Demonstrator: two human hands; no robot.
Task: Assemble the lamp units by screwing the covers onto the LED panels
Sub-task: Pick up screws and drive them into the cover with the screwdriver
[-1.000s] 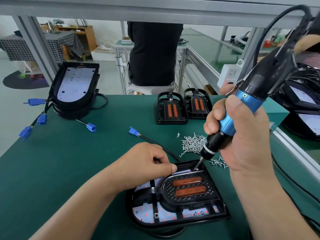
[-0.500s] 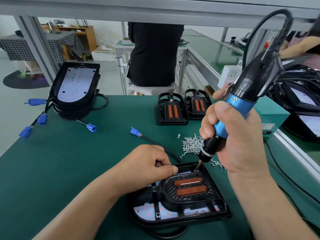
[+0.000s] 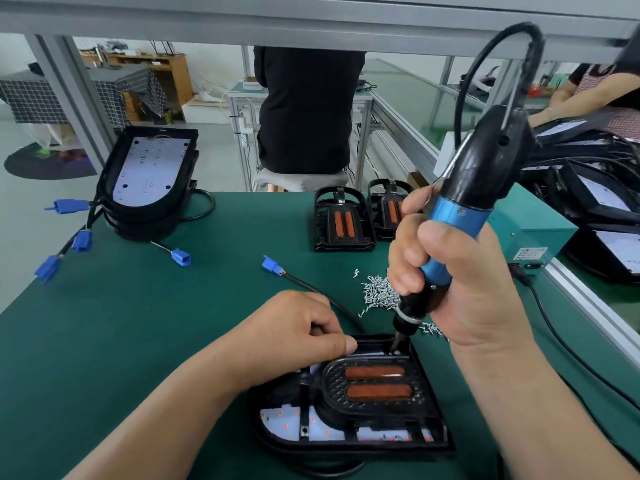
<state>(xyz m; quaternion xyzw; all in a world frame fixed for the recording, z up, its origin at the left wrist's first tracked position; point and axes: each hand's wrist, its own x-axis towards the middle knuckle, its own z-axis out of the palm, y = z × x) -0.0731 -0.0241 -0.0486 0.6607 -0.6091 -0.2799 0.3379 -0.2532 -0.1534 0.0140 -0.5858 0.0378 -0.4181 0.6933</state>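
A black lamp cover (image 3: 377,386) with two orange lenses lies on a white LED panel (image 3: 287,424) in its black housing, near the table's front edge. My right hand (image 3: 460,289) grips a blue and black electric screwdriver (image 3: 460,216), held steeply, its bit down at the cover's far corner. My left hand (image 3: 294,337) rests curled on the cover's far left edge, thumb pressing it down. A pile of small silver screws (image 3: 377,292) lies just behind the unit.
Two more black covers (image 3: 343,220) stand at the back. A stack of LED panel housings (image 3: 149,178) with blue connectors (image 3: 81,240) sits at the far left. A teal box (image 3: 533,240) stands at the right edge. A person in black sits beyond the table.
The screwdriver has tipped more upright and dropped, its bit now lower at the cover's far corner. My left hand has stayed on the cover.
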